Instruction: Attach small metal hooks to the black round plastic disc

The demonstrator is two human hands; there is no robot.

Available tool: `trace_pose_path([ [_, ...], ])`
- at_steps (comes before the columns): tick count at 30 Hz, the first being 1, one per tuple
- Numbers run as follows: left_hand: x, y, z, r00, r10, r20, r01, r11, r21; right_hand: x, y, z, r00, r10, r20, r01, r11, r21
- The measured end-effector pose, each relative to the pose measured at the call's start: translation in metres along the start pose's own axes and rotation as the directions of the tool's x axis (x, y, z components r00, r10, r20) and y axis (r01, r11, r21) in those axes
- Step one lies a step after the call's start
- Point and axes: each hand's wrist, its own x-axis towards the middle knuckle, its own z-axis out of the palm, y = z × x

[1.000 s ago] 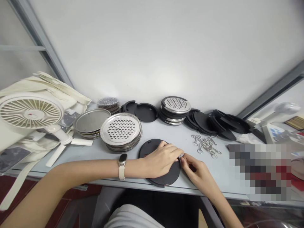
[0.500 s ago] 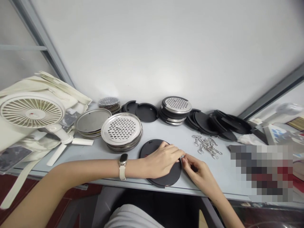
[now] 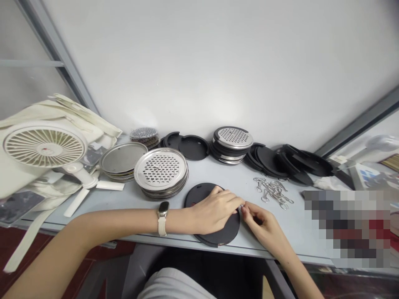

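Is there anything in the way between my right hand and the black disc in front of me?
Nothing visible: your right hand is right beside the edge of the black disc, close against your left hand, which lies across the disc. The metal hooks lie farther back, off that path.

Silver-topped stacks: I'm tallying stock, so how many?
4: plain stack at left, holed stack beside it, mesh stack behind them, mixed stack back centre. Others may be hidden.
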Motion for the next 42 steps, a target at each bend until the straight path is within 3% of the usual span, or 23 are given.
trace_pose_path([
  [8, -0.0002, 0.0026, -0.0029, 0.999, -0.05, -0.007, 0.051, 0.996, 0.075, 0.0, 0.0024, 0.0, 0.997, 0.055, -0.046, -0.052, 0.997, 0.048],
  [13, 0.0011, 0.0051, -0.0061, 1.0, 0.009, 0.001, -0.009, 0.989, 0.148, -0.0014, 0.0011, 0.0042, 1.0, 0.013, 0.005, -0.013, 1.0, 0.009],
  [25, 0.0003, -0.0022, 0.0007, 1.0, 0.03, 0.006, -0.03, 0.998, 0.061, -0.0013, 0.0017, 0.0061, 0.999, 0.006, 0.046, -0.005, 1.0, -0.02],
  [34, 0.0014, 0.002, -0.0021, 0.995, -0.096, -0.039, 0.096, 0.995, 0.001, -0.0026, 0.0014, 0.006, 0.998, -0.005, 0.07, 0.008, 0.999, -0.051],
  [42, 0.0011, 0.0022, -0.0022, 0.998, -0.057, -0.016, 0.057, 0.998, -0.006, -0.0029, 0.0005, 0.0064, 0.998, -0.018, 0.062, 0.021, 0.998, -0.056],
])
